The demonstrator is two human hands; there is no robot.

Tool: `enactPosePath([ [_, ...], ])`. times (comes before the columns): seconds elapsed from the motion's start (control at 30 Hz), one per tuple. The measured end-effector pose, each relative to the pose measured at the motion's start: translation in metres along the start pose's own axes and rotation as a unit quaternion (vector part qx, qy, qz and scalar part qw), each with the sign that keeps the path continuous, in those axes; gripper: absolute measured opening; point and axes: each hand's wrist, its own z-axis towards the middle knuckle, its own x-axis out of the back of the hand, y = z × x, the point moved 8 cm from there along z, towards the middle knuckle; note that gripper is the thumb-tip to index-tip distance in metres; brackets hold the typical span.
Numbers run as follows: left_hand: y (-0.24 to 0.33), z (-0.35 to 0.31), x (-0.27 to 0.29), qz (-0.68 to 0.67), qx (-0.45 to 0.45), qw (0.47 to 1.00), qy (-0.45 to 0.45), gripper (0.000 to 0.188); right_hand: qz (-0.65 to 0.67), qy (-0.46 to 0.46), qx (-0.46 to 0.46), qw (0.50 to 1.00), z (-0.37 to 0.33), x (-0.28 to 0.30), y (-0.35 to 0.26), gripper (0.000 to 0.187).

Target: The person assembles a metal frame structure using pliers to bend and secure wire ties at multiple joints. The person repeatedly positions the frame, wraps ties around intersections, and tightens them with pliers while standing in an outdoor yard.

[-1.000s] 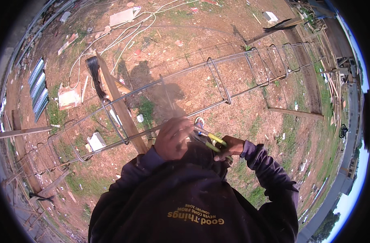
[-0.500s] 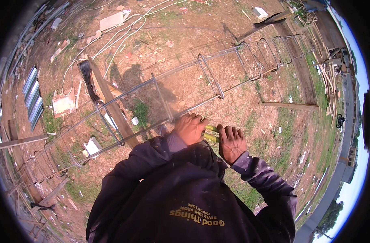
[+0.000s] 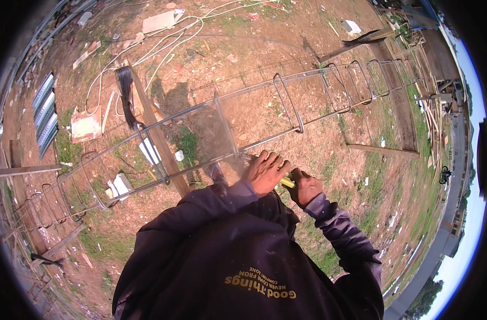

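Observation:
My right hand [image 3: 306, 188] is closed around a plier-like tool with yellow-green handles [image 3: 287, 183]; its head is hidden. Close beside it, my left hand [image 3: 267, 172] has its fingers curled over the tool's other end. Just beyond my left hand runs the near bar of a long steel rebar cage [image 3: 270, 137], which crosses from lower left to upper right. Square stirrups [image 3: 289, 104] are spaced along the bars; the one nearest my left hand looks blurred.
Wooden supports [image 3: 147, 106] hold the cage up. A bundle of dark tie wire [image 3: 124, 93] hangs over the left support. Pale cable or hose [image 3: 163, 45] snakes across the dirt. Blue-grey metal sheets [image 3: 45, 114] lie at far left, and a wooden plank [image 3: 382, 151] at right.
Both hands have drawn closer together, the left shifting right, and less of the tool's handles shows between them. The cage appears shifted slightly right in view.

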Motion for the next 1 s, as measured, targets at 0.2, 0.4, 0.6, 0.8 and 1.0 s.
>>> enactPosePath([
  [0.2, 0.004, 0.002, -0.021, -0.020, -0.037, 0.984, -0.171, 0.022, 0.103, -0.243, 0.041, 0.964, -0.008, -0.029, 0.000, 0.044],
  [0.4, 0.013, 0.014, 0.004, 0.013, -0.043, 0.998, -0.047, 0.027, -0.013, 0.002, -0.006, 1.000, -0.004, -0.002, -0.003, 0.047],
  [0.6, 0.009, 0.008, -0.023, -0.051, -0.031, 0.975, -0.216, 0.031, 0.106, -0.227, 0.000, 0.968, -0.001, -0.016, -0.001, 0.048],
  [0.8, 0.007, 0.014, -0.005, -0.104, -0.024, 0.992, -0.070, 0.038, -0.032, -0.024, 0.003, 0.999, -0.001, 0.000, -0.010, 0.043],
  [1.0, 0.011, 0.012, -0.015, -0.061, -0.021, 0.978, -0.196, 0.039, 0.083, -0.289, 0.029, 0.953, 0.000, -0.018, -0.008, 0.054],
])
